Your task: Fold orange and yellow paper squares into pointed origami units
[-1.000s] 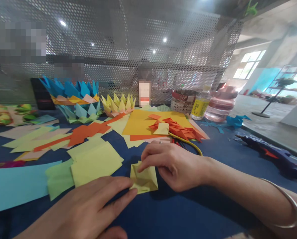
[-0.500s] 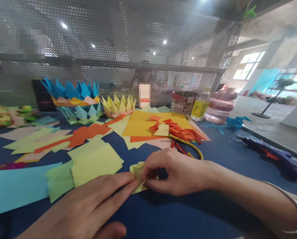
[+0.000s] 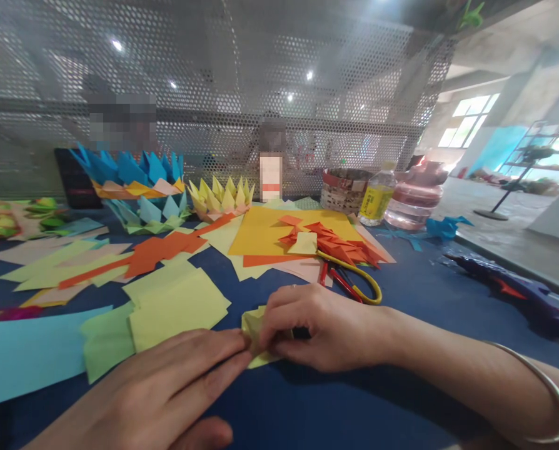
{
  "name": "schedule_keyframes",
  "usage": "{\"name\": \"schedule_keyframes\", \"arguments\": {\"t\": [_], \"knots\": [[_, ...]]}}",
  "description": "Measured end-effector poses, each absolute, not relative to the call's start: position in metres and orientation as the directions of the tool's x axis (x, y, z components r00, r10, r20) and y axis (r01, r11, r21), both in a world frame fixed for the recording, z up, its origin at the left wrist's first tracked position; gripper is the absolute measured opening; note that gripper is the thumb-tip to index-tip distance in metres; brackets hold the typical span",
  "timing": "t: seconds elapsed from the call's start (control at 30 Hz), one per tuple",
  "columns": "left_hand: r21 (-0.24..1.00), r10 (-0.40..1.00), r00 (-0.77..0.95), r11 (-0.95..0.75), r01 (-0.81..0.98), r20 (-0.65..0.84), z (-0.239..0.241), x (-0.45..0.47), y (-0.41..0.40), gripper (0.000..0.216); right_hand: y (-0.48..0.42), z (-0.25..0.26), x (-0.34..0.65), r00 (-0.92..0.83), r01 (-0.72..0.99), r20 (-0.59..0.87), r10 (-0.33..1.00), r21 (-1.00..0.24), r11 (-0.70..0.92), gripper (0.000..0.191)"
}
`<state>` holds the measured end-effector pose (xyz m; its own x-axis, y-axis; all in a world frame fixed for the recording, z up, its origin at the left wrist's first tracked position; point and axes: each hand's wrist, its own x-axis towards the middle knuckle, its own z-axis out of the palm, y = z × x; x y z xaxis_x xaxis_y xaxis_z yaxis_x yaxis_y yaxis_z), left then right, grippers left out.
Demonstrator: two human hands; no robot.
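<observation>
A small piece of pale yellow paper (image 3: 251, 320), partly folded, lies on the dark blue tabletop between my hands. My left hand (image 3: 162, 384) is stretched out flat, its fingertips pressing on the paper's left edge. From the other side my right hand (image 3: 314, 328) is closed, fingers and thumb pinching the paper; its fingertips hide much of the fold. Close by on the left is a stack of pale yellow sheets (image 3: 179, 309). Just beyond my right hand lie scissors (image 3: 373, 292) with red and yellow handles.
Folded orange pieces (image 3: 342, 244) rest on a yellow sheet (image 3: 251, 234). Farther back stand a blue paper bowl (image 3: 141, 172), a yellow pointed one (image 3: 223, 197), a woven basket (image 3: 345, 190), a bottle (image 3: 377, 197) and a pink jug (image 3: 415, 197). A glue gun (image 3: 509, 290) lies right.
My right fingers have shifted slightly left and down over the paper, covering more of its fold. The scissors' handles show more fully. My left hand stays nearly in place.
</observation>
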<state>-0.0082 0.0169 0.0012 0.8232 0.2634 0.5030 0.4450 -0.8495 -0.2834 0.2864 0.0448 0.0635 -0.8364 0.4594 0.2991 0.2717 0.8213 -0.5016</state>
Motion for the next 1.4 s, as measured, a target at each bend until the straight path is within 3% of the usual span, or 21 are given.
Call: {"name": "schedule_keyframes", "arguments": {"t": [0.3,0.47,0.7,0.87,1.13,1.3,1.4], "knots": [[-0.265,0.275,0.827,-0.857,0.441,0.490,0.002,-0.009,0.018,0.049,0.044,0.064,0.286,-0.842,0.266,0.314,0.439,-0.466,0.844,0.018],[-0.286,0.284,0.823,-0.840,0.461,0.492,0.001,-0.009,0.017,0.062,0.044,0.064,0.287,-0.854,0.239,0.341,0.393,-0.414,0.879,0.021],[-0.257,0.278,0.812,-0.853,0.454,0.512,0.002,-0.007,0.016,0.049,0.043,0.067,0.287,-0.877,0.264,0.300,0.375,-0.350,0.899,0.022],[-0.212,0.321,0.784,-0.846,0.490,0.531,0.002,-0.004,0.014,0.050,0.044,0.067,0.288,-0.886,0.226,0.307,0.347,-0.369,0.902,0.027],[-0.272,0.272,0.818,-0.850,0.452,0.507,0.001,-0.005,0.016,0.054,0.044,0.068,0.287,-0.889,0.229,0.305,0.340,-0.348,0.909,0.027],[-0.211,0.333,0.775,-0.837,0.506,0.536,0.007,0.001,0.013,0.046,0.043,0.068,0.288,-0.885,0.197,0.332,0.326,-0.369,0.908,0.033],[-0.233,0.295,0.802,-0.854,0.465,0.520,0.009,0.003,0.014,0.048,0.043,0.068,0.289,-0.883,0.180,0.342,0.320,-0.383,0.906,0.033]]}}
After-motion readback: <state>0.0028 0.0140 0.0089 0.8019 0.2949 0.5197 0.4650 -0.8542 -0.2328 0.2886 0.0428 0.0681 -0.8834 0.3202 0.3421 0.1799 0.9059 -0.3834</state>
